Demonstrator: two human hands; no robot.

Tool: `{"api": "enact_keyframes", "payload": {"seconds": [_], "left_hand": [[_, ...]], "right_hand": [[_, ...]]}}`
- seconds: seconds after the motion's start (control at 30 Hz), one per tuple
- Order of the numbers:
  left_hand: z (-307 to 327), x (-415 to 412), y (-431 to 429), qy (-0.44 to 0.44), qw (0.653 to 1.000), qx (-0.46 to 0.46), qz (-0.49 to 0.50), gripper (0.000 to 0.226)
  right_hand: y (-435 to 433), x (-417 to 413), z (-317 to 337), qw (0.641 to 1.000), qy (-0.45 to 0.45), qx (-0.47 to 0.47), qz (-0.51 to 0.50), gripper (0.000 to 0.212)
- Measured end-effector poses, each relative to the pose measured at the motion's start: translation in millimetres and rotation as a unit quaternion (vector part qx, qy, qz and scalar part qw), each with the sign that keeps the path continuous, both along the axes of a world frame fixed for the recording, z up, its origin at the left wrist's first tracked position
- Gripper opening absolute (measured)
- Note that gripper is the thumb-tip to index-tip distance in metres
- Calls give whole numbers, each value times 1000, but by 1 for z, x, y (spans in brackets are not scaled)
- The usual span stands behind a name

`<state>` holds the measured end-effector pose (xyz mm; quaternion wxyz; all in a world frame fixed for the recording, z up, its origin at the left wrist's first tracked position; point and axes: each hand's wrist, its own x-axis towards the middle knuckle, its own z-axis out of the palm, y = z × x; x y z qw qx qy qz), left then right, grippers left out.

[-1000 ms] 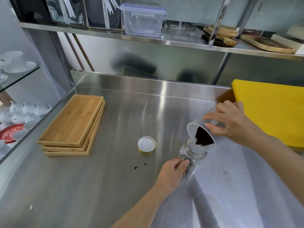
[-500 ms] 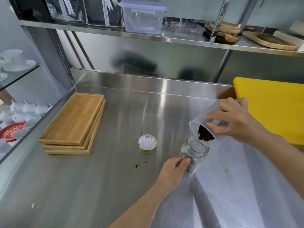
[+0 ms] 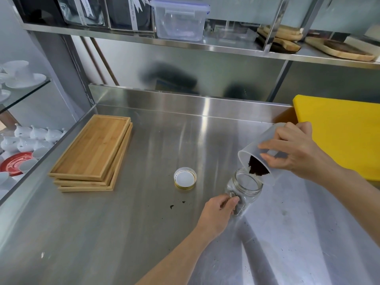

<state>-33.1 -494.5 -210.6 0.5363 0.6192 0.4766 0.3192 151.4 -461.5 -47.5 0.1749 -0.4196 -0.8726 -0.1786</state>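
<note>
A small clear glass jar point(image 3: 245, 187) stands open on the steel counter point(image 3: 144, 223). My left hand point(image 3: 218, 214) grips its lower side from the front. My right hand point(image 3: 296, 153) holds a translucent white plastic cup point(image 3: 255, 149) tilted steeply, its mouth just above the jar's opening. Dark ground coffee point(image 3: 257, 166) lies at the cup's lower lip. The jar's lid point(image 3: 185, 178) rests upside down on the counter, left of the jar.
A stack of bamboo trays point(image 3: 92, 151) lies at the left. A yellow cutting board point(image 3: 345, 132) sits at the right. A few dark crumbs point(image 3: 171, 206) dot the counter. White cups and a red saucer fill the glass shelves at far left; containers and wooden boards stand overhead.
The cup has tipped a little more and the coffee has slid down to its lip over the jar. My left hand keeps its hold on the jar.
</note>
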Motion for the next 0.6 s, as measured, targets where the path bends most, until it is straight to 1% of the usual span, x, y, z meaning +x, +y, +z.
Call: {"api": "enact_keyframes", "payload": {"seconds": [0.2, 0.3, 0.37, 0.47, 0.6], "left_hand": [[0, 1, 0, -3, 1000, 1, 0, 35], [-1, 1, 0, -10, 1000, 1, 5, 36], [-1, 1, 0, -10, 1000, 2, 5, 36], [-2, 1, -1, -8, 1000, 2, 6, 35], [-2, 1, -1, -1, 1000, 9, 7, 36]], "right_hand": [[1, 0, 0, 1000, -7, -1, 3, 32], [0, 1, -3, 999, -32, 5, 14, 36], [0, 2, -5, 999, -30, 9, 28, 31], [0, 2, -6, 999, -9, 19, 29, 18], [-1, 0, -4, 999, 10, 28, 12, 17]]}}
